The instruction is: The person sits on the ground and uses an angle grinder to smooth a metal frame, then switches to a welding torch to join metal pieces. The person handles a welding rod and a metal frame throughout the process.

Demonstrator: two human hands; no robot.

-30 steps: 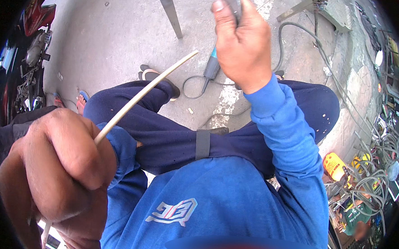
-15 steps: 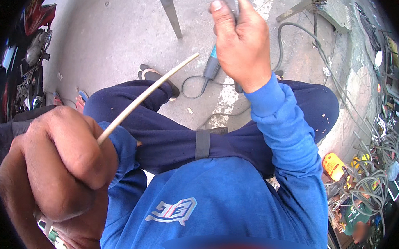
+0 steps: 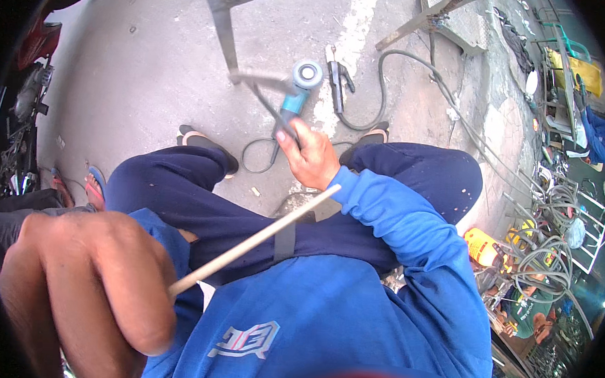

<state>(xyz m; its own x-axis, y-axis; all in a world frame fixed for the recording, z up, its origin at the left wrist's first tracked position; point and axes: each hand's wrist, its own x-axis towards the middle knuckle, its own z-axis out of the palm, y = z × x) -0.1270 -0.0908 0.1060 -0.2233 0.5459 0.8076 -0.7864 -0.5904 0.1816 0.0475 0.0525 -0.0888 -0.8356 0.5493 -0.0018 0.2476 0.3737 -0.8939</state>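
My left hand (image 3: 89,287) is close to the camera at the lower left, its fingers closed around a thin pale rod (image 3: 259,238) that slants up and right across my lap. My right hand (image 3: 311,158) is down between my knees, gripping a thin dark tool (image 3: 269,108) whose grey head is blurred. Just beyond that hand a teal angle grinder (image 3: 297,93) lies on the concrete with its cord looped beside it. I wear a blue sweatshirt and dark blue trousers.
A welding clamp (image 3: 337,78) with a grey cable lies right of the grinder. Metal frame legs (image 3: 218,27) stand ahead. My sandals (image 3: 206,143) rest on the concrete. Another person's sandalled feet (image 3: 96,184) are at the left, coiled cables (image 3: 552,257) at the right.
My right hand has dropped from high near the camera to down between my knees, uncovering the grinder. The rod's tip has swung right and lower across my lap.
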